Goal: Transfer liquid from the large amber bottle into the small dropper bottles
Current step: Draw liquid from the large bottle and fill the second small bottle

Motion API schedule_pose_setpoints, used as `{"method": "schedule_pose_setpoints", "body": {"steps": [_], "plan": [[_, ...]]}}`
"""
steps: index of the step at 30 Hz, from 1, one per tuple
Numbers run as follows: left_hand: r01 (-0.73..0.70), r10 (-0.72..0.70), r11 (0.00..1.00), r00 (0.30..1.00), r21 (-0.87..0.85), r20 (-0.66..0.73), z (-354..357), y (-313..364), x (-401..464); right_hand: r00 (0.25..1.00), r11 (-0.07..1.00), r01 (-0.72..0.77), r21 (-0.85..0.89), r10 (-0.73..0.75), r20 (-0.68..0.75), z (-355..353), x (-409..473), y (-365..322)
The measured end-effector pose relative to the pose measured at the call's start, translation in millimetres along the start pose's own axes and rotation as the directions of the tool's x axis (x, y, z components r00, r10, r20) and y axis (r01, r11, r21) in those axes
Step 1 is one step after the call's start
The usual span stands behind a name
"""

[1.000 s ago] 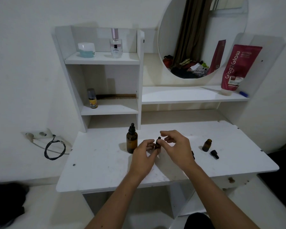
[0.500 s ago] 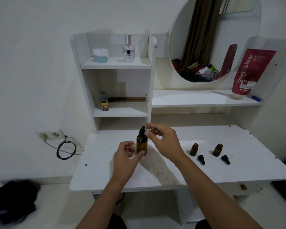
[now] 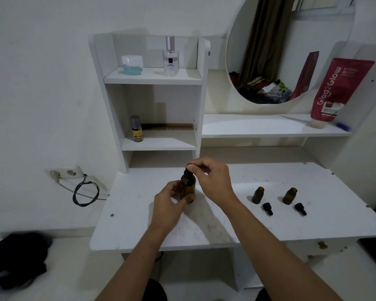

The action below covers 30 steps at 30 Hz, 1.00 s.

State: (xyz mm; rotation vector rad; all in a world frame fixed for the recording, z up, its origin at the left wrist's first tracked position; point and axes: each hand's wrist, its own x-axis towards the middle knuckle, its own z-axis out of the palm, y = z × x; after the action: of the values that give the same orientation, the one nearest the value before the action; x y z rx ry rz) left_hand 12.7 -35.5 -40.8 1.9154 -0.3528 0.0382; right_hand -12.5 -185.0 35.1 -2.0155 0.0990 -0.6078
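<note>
On the table [image 3: 313, 224], my left hand [image 3: 169, 200] grips the large amber bottle [image 3: 188, 189]; my right hand [image 3: 213, 181] pinches its dropper cap [image 3: 188, 170]. Both small dropper bottles [image 3: 258, 194] stand uncapped; filling looks not yet begun.

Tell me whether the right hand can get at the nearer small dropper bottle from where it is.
Probably yes. The right hand pinches the large amber bottle's cap, and bare desk lies between it and the open small bottle.

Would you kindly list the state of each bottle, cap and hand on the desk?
Large amber bottle: upright, dropper cap on.
Left small bottle: upright, open.
Right small bottle: upright, open.
Two dropper caps: off, lying on desk.
Left hand: grips large bottle's body.
Right hand: pinches its cap.
</note>
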Motion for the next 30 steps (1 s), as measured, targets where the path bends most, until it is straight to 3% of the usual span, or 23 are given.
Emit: {"method": "schedule_pose_setpoints", "body": {"steps": [9,16,26,30], "plan": [[0.011,-0.011,0.999,1.0,0.041,0.0,1,2,-3,1.0,1.0,0.0,-0.023,0.001,0.015,-2,-5,-8],[0.04,-0.04,0.999,0.999,0.001,0.021,-2,7,-6,0.999,0.988,-0.001,0.157,0.007,-0.038,-16,1,-38],[0.081,-0.106,0.987,0.977,-0.136,-0.183,6,16,-42,0.98,0.963,0.105,0.249,-0.058,-0.188,-59,-11,-57],[0.039,-0.063,0.986,0.988,-0.161,-0.141,24,26,-57,0.975,0.962,0.091,0.256,-0.033,-0.222,-87,-27,-45]]}}
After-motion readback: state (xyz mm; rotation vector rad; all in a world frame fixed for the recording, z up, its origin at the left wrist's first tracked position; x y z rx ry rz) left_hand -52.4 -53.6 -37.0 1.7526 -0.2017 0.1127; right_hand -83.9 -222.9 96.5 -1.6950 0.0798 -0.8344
